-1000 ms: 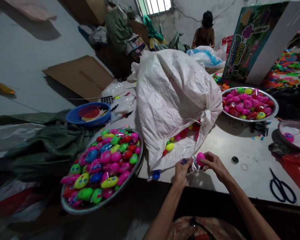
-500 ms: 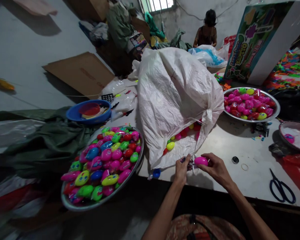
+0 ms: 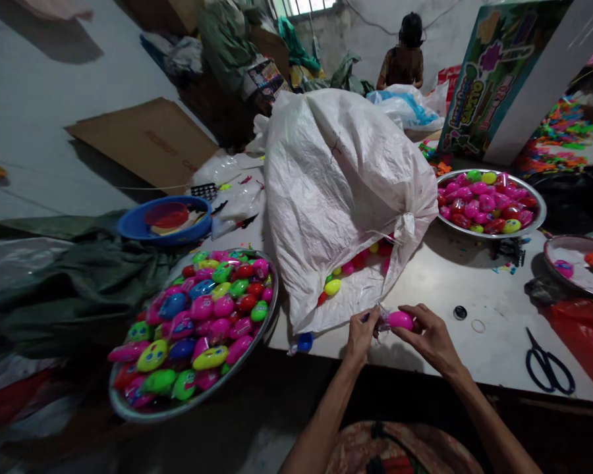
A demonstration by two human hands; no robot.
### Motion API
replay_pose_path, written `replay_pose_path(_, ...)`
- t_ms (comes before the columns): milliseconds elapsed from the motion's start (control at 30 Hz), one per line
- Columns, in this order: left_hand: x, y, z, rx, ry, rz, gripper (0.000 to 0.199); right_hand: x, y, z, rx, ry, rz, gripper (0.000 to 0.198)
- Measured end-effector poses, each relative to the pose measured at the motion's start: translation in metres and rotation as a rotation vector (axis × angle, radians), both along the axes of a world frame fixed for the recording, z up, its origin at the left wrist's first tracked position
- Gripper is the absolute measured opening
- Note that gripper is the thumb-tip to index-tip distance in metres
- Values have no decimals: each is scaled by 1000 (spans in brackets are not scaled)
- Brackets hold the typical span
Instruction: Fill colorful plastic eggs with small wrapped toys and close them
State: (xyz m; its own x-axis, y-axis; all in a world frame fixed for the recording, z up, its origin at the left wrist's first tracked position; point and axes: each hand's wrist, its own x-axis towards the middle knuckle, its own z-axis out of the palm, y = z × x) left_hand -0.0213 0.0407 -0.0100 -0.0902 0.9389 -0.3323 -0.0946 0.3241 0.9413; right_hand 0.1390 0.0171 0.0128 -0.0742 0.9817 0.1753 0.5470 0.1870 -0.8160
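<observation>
Between my hands, just over the table's front edge, is a pink plastic egg [image 3: 400, 320]. The fingers of my right hand [image 3: 427, 336] are closed around its right end. My left hand [image 3: 360, 337] pinches a crinkled clear plastic wrapper [image 3: 384, 319] that meets the egg's left end; something dark shows at those fingertips, too small to name. Behind my hands a big white woven sack [image 3: 346, 178] lies with its mouth partly open, and a yellow egg [image 3: 333, 287] and several others show inside. A small blue piece [image 3: 305, 342] lies at the table edge left of my left hand.
At left, a metal basin [image 3: 188, 408] is heaped with wrapped eggs, a blue tub [image 3: 165, 234] behind it. Another egg-filled basin [image 3: 491, 235] stands at right. Scissors [image 3: 550, 365], a black ring [image 3: 460, 313] and a shallow bowl [image 3: 578, 286] lie nearer. A person [image 3: 402, 62] sits at the back.
The egg's left end has come up against the wrapper at my left fingers, where a small gap showed before. The whole view has shifted slightly.
</observation>
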Motion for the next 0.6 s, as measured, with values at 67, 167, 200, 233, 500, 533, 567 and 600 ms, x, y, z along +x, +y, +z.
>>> replay_pose_path(67,1,-2,0,31,2,-40,38,-2,-1,-4,-30,88,-2,38)
replay_pose_path(167,6,-4,-1,-21,-84,-27,35,-4,-5,-11,-143,270,-19,42)
replay_pose_path(200,8,-4,-1,-56,-123,2,38,-6,-6,-13,-196,363,-9,43)
replay_pose_path(233,10,-3,-2,-87,-160,41,42,-7,-8,-15,-240,450,-4,43)
replay_pose_path(500,25,-6,-5,-145,-438,134,41,-22,-13,-26,-302,684,-208,33)
replay_pose_path(533,26,-7,-6,-147,-435,125,39,-23,-14,-27,-238,626,-209,31)
replay_pose_path(567,27,-8,-6,-146,-427,114,38,-23,-14,-28,-152,539,-203,30)
replay_pose_path(600,27,-9,-6,-148,-419,99,37,-22,-15,-30,-63,435,-188,28)
